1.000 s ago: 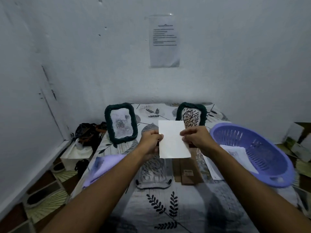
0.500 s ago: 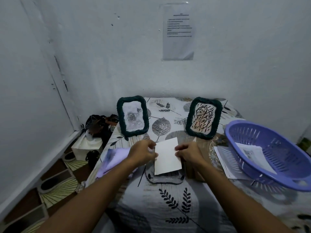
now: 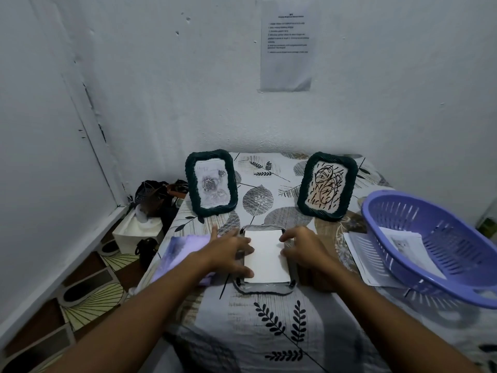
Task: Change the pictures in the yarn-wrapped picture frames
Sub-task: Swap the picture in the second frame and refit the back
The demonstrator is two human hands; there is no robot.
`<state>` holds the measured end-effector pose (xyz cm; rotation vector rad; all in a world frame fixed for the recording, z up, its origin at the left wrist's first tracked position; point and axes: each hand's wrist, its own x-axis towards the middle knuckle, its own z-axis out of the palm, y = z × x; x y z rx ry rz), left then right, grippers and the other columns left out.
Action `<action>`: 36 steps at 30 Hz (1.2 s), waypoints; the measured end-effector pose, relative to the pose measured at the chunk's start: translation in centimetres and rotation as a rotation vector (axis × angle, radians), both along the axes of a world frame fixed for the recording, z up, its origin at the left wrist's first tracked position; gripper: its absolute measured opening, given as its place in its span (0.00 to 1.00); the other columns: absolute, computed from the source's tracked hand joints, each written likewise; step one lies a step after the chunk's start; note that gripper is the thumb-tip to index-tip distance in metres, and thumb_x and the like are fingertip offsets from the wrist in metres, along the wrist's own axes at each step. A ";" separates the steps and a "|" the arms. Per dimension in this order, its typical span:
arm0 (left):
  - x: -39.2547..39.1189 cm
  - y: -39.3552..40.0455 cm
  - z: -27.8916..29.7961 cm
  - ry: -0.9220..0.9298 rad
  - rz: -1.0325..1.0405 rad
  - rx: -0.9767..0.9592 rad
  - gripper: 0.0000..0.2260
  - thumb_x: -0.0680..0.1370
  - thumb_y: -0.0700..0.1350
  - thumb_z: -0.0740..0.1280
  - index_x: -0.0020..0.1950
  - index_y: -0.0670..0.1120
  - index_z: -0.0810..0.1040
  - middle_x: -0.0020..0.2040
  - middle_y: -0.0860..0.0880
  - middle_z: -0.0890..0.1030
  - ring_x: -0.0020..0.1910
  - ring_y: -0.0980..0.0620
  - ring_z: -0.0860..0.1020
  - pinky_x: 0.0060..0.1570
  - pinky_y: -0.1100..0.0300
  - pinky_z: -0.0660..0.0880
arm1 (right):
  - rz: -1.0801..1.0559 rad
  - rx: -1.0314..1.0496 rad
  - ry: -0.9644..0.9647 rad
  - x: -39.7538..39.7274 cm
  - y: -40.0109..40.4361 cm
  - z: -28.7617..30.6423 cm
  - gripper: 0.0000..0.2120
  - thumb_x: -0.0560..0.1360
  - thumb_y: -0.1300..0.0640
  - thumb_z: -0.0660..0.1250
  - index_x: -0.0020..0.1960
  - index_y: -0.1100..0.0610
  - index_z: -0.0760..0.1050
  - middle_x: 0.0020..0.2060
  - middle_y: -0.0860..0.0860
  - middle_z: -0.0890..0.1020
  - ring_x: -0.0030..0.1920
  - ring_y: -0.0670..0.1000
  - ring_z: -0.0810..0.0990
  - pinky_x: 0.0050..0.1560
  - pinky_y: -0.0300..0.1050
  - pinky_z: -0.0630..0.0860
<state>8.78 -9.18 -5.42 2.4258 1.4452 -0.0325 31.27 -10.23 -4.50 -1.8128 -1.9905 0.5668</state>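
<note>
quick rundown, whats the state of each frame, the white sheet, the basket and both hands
left frame: upright, rose picture inside
right frame: upright, scribble drawing inside
flat frame: lying on the table, back up
white sheet: laid flat on the flat frame
basket: tilted, paper inside
left hand: fingers on the sheet's left edge
right hand: fingers on its right edge

purple basket (image 3: pixel 419 211) on leaf-print tablecloth (image 3: pixel 269 332), printed notice (image 3: pixel 286 44) on wall

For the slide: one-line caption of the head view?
Both hands, left hand and right hand, seat a white card into a face-down frame; two upright frames behind.
</note>
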 end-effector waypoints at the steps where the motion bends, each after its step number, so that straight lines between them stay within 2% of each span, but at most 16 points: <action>1: 0.0 0.0 0.0 -0.002 0.000 -0.009 0.31 0.70 0.62 0.71 0.70 0.53 0.71 0.78 0.52 0.60 0.78 0.49 0.45 0.68 0.33 0.32 | 0.057 -0.007 -0.034 0.3 0.0 0.3 0.16 0.69 0.57 0.73 0.56 0.53 0.80 0.55 0.51 0.78 0.55 0.51 0.77 0.53 0.46 0.75; 5: -0.3 0.4 0.1 -0.025 -0.001 -0.046 0.29 0.68 0.62 0.72 0.66 0.55 0.72 0.78 0.50 0.57 0.78 0.49 0.43 0.69 0.35 0.32 | 0.247 -0.099 -0.172 0.8 -0.8 1.0 0.25 0.70 0.51 0.72 0.66 0.54 0.74 0.67 0.52 0.72 0.64 0.53 0.72 0.62 0.52 0.73; 7: -0.4 0.7 0.1 -0.019 -0.006 -0.061 0.28 0.68 0.62 0.73 0.64 0.55 0.71 0.78 0.49 0.59 0.78 0.49 0.43 0.70 0.36 0.32 | 0.295 -0.152 -0.246 0.8 -1.4 0.9 0.26 0.71 0.46 0.71 0.66 0.56 0.73 0.70 0.53 0.69 0.67 0.56 0.69 0.64 0.55 0.70; 11: -0.6 1.3 -0.2 0.005 -0.016 -0.070 0.32 0.66 0.63 0.74 0.66 0.56 0.68 0.77 0.46 0.59 0.78 0.49 0.44 0.71 0.36 0.34 | 0.332 -0.134 -0.309 0.8 -1.9 0.7 0.27 0.70 0.42 0.69 0.62 0.58 0.74 0.67 0.53 0.71 0.67 0.56 0.68 0.63 0.56 0.69; 15: -0.7 1.5 -0.1 0.051 -0.033 -0.063 0.38 0.67 0.64 0.73 0.72 0.54 0.65 0.78 0.50 0.57 0.78 0.50 0.43 0.71 0.36 0.35 | 0.343 -0.126 -0.297 0.8 -1.8 0.9 0.29 0.70 0.41 0.71 0.66 0.55 0.73 0.68 0.51 0.71 0.66 0.54 0.69 0.63 0.52 0.69; 18: -0.7 1.5 0.0 0.057 -0.039 -0.067 0.38 0.67 0.65 0.72 0.72 0.54 0.65 0.78 0.49 0.56 0.78 0.50 0.43 0.71 0.36 0.35 | 0.345 -0.130 -0.272 0.8 -1.7 1.0 0.29 0.68 0.42 0.72 0.64 0.55 0.74 0.67 0.51 0.71 0.65 0.53 0.70 0.63 0.53 0.71; 22: -0.7 1.5 0.3 0.068 -0.043 -0.062 0.38 0.66 0.66 0.72 0.72 0.54 0.66 0.78 0.50 0.59 0.78 0.50 0.46 0.71 0.37 0.35 | 0.319 -0.181 -0.199 1.3 -1.2 0.7 0.34 0.62 0.39 0.75 0.65 0.48 0.72 0.68 0.48 0.70 0.66 0.52 0.69 0.62 0.49 0.71; 26: -0.6 1.3 0.8 0.089 -0.056 -0.049 0.37 0.66 0.65 0.73 0.71 0.52 0.68 0.76 0.51 0.63 0.78 0.50 0.49 0.71 0.37 0.36 | 0.331 -0.216 -0.183 1.5 -0.5 0.6 0.33 0.61 0.39 0.77 0.62 0.46 0.71 0.62 0.47 0.71 0.60 0.51 0.71 0.58 0.48 0.74; 31: -0.4 1.2 1.2 0.100 -0.056 -0.025 0.35 0.66 0.65 0.73 0.68 0.52 0.70 0.74 0.50 0.64 0.77 0.50 0.53 0.72 0.37 0.39 | 0.332 -0.234 -0.214 1.6 0.3 0.4 0.33 0.56 0.35 0.76 0.57 0.41 0.69 0.55 0.45 0.70 0.57 0.50 0.71 0.57 0.53 0.75; 33: -0.6 1.5 0.8 0.090 -0.052 -0.023 0.35 0.64 0.66 0.73 0.66 0.53 0.69 0.73 0.49 0.65 0.76 0.48 0.55 0.72 0.38 0.39 | 0.338 -0.244 -0.213 1.5 0.5 0.3 0.33 0.57 0.36 0.77 0.57 0.41 0.69 0.57 0.46 0.70 0.58 0.51 0.71 0.57 0.53 0.75; 36: -1.0 1.9 0.2 0.078 -0.051 -0.020 0.36 0.63 0.69 0.72 0.65 0.55 0.68 0.73 0.49 0.65 0.75 0.47 0.58 0.71 0.39 0.39 | 0.347 -0.260 -0.220 1.5 0.6 0.3 0.33 0.58 0.36 0.76 0.59 0.42 0.69 0.66 0.48 0.68 0.64 0.53 0.67 0.62 0.53 0.71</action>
